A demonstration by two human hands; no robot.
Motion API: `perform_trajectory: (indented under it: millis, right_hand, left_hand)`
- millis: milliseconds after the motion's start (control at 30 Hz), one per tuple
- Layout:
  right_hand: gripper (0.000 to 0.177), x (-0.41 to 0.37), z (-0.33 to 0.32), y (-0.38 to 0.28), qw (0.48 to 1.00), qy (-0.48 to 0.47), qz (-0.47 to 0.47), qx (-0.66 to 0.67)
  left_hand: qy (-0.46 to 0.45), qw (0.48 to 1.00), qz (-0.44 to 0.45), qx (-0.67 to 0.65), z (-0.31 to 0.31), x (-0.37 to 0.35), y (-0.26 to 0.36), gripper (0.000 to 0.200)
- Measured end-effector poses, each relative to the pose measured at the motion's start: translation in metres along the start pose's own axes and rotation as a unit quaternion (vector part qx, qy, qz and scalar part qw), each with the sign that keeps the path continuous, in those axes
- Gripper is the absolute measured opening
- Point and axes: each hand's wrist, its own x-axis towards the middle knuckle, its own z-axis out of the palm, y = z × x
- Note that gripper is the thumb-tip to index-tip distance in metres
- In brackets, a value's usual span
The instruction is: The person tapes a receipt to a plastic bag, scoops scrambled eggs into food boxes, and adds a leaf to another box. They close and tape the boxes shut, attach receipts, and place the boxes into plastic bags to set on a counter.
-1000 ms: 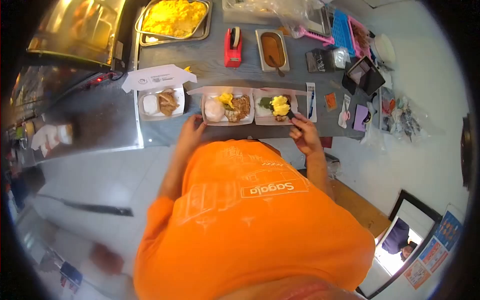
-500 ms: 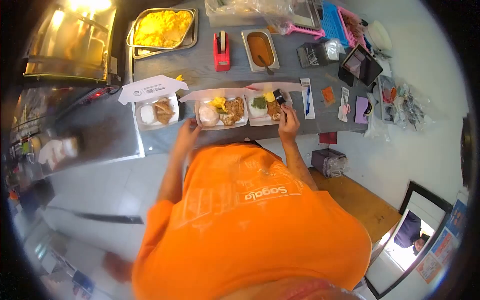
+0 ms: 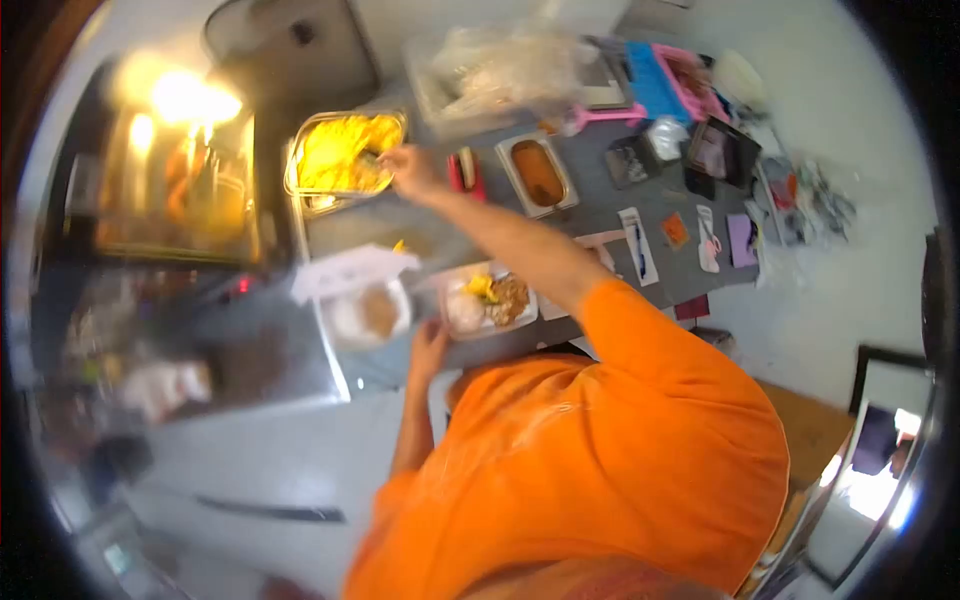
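My right hand point(image 3: 412, 172) reaches to the right edge of a metal tray of yellow food point(image 3: 335, 150), its fingers closed on a small dark utensil point(image 3: 372, 158) that dips into the food. Beside the left edge of the middle food box point(image 3: 462, 325) is my left hand point(image 3: 430, 345), fingers together and blurred; whether it grips the box is unclear. That box holds rice, yellow food and brown meat. To its left sits another open box point(image 3: 365, 315) with rice and a brown piece. My right arm covers most of the third box.
A red tape dispenser point(image 3: 467, 175) and a metal pan of brown sauce point(image 3: 539, 172) stand behind the boxes. Plastic bags point(image 3: 505, 65) lie in a bin at the back. A lit glass cabinet point(image 3: 180, 190) is at left; a pen point(image 3: 639, 250) and scissors point(image 3: 709, 240) lie at right.
My right hand has left the right-hand box and moved up and left to the yellow food tray. My left hand stays beside the middle box. The whole view has shifted and tilted.
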Motion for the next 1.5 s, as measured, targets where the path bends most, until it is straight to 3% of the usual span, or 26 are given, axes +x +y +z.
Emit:
perform_trajectory:
  millis: [33, 67, 100, 133, 167, 233, 367, 400, 433, 467, 500, 567, 633, 667, 700, 733, 767, 800, 933, 1100, 1167, 1200, 1300, 1333, 1400, 1500]
  right_hand:
    - [0.019, 0.010, 0.011, 0.015, 0.994, -0.091, 0.055, -0.018]
    - [0.029, 0.008, 0.006, -0.008, 0.971, -0.120, 0.040, -0.204]
    - [0.043, 0.010, -0.002, -0.030, 0.969, -0.140, 0.048, -0.196]
    - [0.054, 0.008, 0.013, -0.018, 0.984, -0.020, 0.008, -0.179]
    - [0.055, 0.011, 0.003, -0.034, 0.988, 0.033, -0.021, -0.151]
    - [0.047, 0.017, -0.044, -0.060, 0.970, 0.142, -0.131, -0.147]
    - [0.027, 0.041, -0.229, -0.073, 0.927, 0.281, -0.214, -0.127]
    - [0.018, 0.047, -0.295, -0.068, 0.858, 0.301, -0.309, -0.279]
    - [0.013, 0.069, -0.350, -0.036, 0.872, 0.333, -0.250, -0.256]
    - [0.012, 0.058, -0.399, -0.062, 0.824, 0.344, -0.271, -0.359]
    - [0.012, 0.077, -0.455, -0.010, 0.823, 0.400, -0.178, -0.363]
    - [0.021, 0.084, -0.556, 0.027, 0.816, 0.324, -0.133, -0.461]
    - [0.030, 0.077, -0.627, 0.019, 0.840, 0.220, 0.077, -0.490]
    - [0.033, 0.085, -0.669, 0.050, 0.823, 0.169, 0.149, -0.521]
    - [0.037, 0.091, -0.704, 0.085, 0.799, 0.115, 0.223, -0.546]
    - [0.037, 0.088, -0.725, 0.101, 0.803, 0.115, 0.226, -0.539]
    - [0.035, 0.090, -0.745, 0.112, 0.760, 0.032, 0.267, -0.591]
    - [0.034, 0.095, -0.762, 0.123, 0.707, -0.054, 0.301, -0.638]
    - [0.037, 0.122, -0.789, 0.177, 0.682, -0.138, 0.282, -0.661]
    - [0.041, 0.145, -0.785, 0.197, 0.718, -0.130, 0.281, -0.623]
    - [0.038, 0.148, -0.786, 0.240, 0.773, -0.069, 0.284, -0.563]
    - [0.032, 0.148, -0.787, 0.285, 0.812, 0.034, 0.204, -0.545]
    - [0.025, 0.162, -0.812, 0.399, 0.771, -0.003, 0.132, -0.622]
    - [0.025, 0.158, -0.809, 0.391, 0.772, -0.010, 0.133, -0.622]
    - [0.020, 0.161, -0.810, 0.350, 0.821, 0.102, 0.279, -0.488]
    - [0.025, 0.165, -0.822, 0.347, 0.835, 0.107, 0.255, -0.476]
  left_hand:
    - [0.014, 0.999, 0.033, 0.001, 0.000, 0.000, -0.007, 0.031]
    - [0.026, 0.998, 0.063, 0.000, -0.003, 0.002, -0.017, 0.032]
    - [0.038, 0.997, 0.059, 0.022, -0.005, 0.001, -0.019, 0.033]
    - [0.054, 0.996, 0.052, 0.042, -0.008, -0.003, -0.022, 0.034]
    - [0.039, 0.997, 0.054, 0.050, -0.009, -0.008, -0.030, 0.034]
    - [0.130, 0.991, 0.027, -0.005, -0.006, -0.013, -0.043, 0.031]
    - [0.184, 0.981, -0.002, -0.064, 0.009, -0.038, -0.033, 0.026]
    - [0.208, 0.975, 0.013, -0.075, 0.013, -0.042, -0.043, 0.025]
    - [0.231, 0.970, 0.013, -0.078, 0.019, -0.045, -0.047, 0.025]
    - [0.256, 0.963, 0.013, -0.082, 0.028, -0.051, -0.050, 0.025]
    - [0.299, 0.954, -0.019, -0.031, 0.039, -0.058, -0.048, 0.026]
    - [0.380, 0.924, -0.046, -0.014, 0.067, -0.073, -0.053, 0.027]
    - [0.424, 0.904, -0.038, -0.049, 0.091, -0.091, -0.077, 0.028]
    - [0.386, 0.913, -0.111, 0.070, 0.062, -0.101, -0.203, 0.028]
    - [0.391, 0.911, -0.110, 0.077, 0.082, -0.101, -0.149, 0.028]
    - [0.386, 0.912, -0.107, 0.089, 0.089, -0.100, -0.137, 0.028]
    - [0.381, 0.913, -0.105, 0.098, 0.098, -0.097, -0.130, 0.028]
    - [0.377, 0.914, -0.105, 0.103, 0.110, -0.094, -0.124, 0.028]
    - [0.365, 0.918, -0.104, 0.118, 0.163, -0.075, -0.094, 0.028]
    - [0.347, 0.922, -0.092, 0.143, 0.190, -0.027, -0.049, 0.028]
    - [0.344, 0.922, -0.093, 0.149, 0.202, -0.013, -0.033, 0.027]
    - [0.341, 0.923, -0.096, 0.152, 0.208, -0.010, -0.028, 0.027]
    - [0.327, 0.925, -0.108, 0.161, 0.224, -0.008, -0.019, 0.027]
    - [0.319, 0.926, -0.114, 0.165, 0.226, -0.011, -0.019, 0.027]
    - [0.306, 0.929, -0.120, 0.168, 0.233, -0.009, -0.021, 0.027]
    - [0.288, 0.932, -0.128, 0.177, 0.231, -0.015, -0.029, 0.027]
